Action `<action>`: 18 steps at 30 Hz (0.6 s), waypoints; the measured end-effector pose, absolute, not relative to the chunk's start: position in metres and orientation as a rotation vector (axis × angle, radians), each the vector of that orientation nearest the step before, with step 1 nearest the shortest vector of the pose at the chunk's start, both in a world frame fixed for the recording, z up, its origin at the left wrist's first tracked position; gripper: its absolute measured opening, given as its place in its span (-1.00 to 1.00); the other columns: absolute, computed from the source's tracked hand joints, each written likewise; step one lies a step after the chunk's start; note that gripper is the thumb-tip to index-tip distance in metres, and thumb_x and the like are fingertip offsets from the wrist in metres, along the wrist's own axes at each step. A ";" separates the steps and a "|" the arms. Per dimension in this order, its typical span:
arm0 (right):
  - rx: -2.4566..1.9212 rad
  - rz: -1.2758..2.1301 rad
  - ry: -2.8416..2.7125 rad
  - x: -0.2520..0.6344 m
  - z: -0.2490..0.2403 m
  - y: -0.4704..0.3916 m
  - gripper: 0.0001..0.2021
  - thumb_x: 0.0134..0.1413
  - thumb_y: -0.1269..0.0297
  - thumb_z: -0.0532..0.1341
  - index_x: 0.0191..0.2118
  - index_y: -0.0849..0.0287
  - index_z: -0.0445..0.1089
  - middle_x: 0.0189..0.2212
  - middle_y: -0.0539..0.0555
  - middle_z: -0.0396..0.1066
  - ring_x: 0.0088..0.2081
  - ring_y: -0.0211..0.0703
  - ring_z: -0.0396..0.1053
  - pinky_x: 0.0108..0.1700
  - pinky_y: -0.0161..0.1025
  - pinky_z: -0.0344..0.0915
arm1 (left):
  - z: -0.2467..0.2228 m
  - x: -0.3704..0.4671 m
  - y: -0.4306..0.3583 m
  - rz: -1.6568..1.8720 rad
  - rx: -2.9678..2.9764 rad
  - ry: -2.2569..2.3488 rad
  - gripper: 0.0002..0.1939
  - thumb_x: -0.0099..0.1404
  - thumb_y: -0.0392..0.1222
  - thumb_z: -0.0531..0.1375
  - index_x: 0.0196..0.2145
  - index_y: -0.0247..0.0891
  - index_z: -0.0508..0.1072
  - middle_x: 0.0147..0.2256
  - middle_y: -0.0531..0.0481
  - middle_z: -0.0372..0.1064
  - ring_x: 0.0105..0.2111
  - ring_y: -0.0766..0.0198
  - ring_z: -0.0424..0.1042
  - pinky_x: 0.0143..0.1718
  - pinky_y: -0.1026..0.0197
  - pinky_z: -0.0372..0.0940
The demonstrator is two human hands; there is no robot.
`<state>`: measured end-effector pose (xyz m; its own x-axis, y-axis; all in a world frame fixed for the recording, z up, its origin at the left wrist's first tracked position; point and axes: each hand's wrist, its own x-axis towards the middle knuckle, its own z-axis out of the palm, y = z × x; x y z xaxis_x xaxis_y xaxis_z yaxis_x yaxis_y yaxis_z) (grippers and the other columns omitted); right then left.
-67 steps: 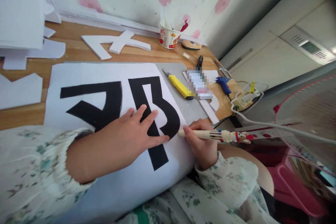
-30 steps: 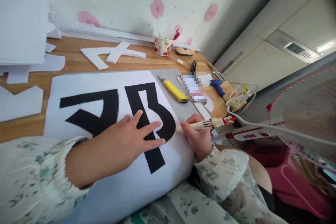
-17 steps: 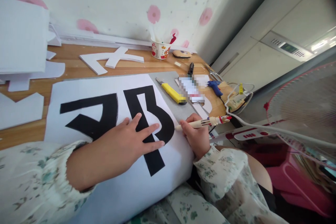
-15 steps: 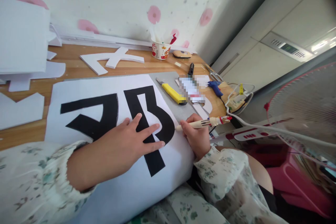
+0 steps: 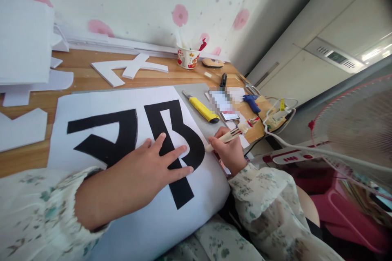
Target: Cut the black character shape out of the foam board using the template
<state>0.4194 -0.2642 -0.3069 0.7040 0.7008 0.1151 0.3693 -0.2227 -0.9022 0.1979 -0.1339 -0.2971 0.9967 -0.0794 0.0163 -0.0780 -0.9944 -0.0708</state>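
Observation:
My left hand [image 5: 153, 167] lies with fingers spread across a black letter shape [image 5: 180, 193], pressing on it and on the white sheet [image 5: 196, 212] beneath. A second black letter shape [image 5: 127, 126] lies to its left, partly covered by that hand and forearm. In my right hand [image 5: 229, 153] is a cream multicolour pen [image 5: 231, 134], held in a writing grip. Its tip meets the sheet at the curved right edge of the nearer letter. Beyond the letters, a yellow utility knife [image 5: 202, 109] rests on a grey mat [image 5: 196, 91].
A phone [image 5: 225, 104], a blue glue gun [image 5: 251, 103] and scissors [image 5: 251, 88] lie at the right of the wooden table. A paper cup [image 5: 188, 58] and white cut pieces [image 5: 116, 69] stand farther back. A fan [image 5: 358, 126] is at the right.
The pen has tilted more upright, its tip staying near the same spot on the letter's curved edge. My left hand keeps its place on the letter. The view has shifted slightly.

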 end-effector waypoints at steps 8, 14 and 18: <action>-1.813 0.343 -0.787 0.417 -0.308 -0.261 -0.71 -0.14 0.17 0.29 -0.63 0.06 0.15 -0.75 -0.13 0.20 -0.66 -0.27 0.18 -0.62 -0.31 0.09 | -0.303 0.197 -0.133 -0.046 -3.075 0.142 -0.15 0.20 -0.42 0.25 0.33 0.29 0.22 0.38 -0.08 0.14 0.17 -0.60 0.29 -0.11 -0.40 0.40; -1.795 0.350 -0.737 0.415 -0.306 -0.259 -0.70 -0.14 0.16 0.30 -0.63 0.05 0.15 -0.75 -0.12 0.21 -0.66 -0.25 0.21 -0.62 -0.30 0.12 | -0.298 0.198 -0.132 -0.019 -3.076 0.150 -0.19 0.22 -0.39 0.25 0.32 0.27 0.24 0.37 -0.10 0.16 0.15 -0.61 0.31 -0.11 -0.41 0.41; -1.797 0.339 -0.724 0.413 -0.307 -0.259 -0.71 -0.14 0.15 0.30 -0.63 0.05 0.16 -0.76 -0.11 0.22 -0.66 -0.24 0.22 -0.61 -0.29 0.12 | -0.300 0.197 -0.132 -0.051 -3.058 0.154 -0.15 0.20 -0.41 0.24 0.33 0.28 0.21 0.37 -0.09 0.15 0.16 -0.62 0.30 -0.11 -0.41 0.40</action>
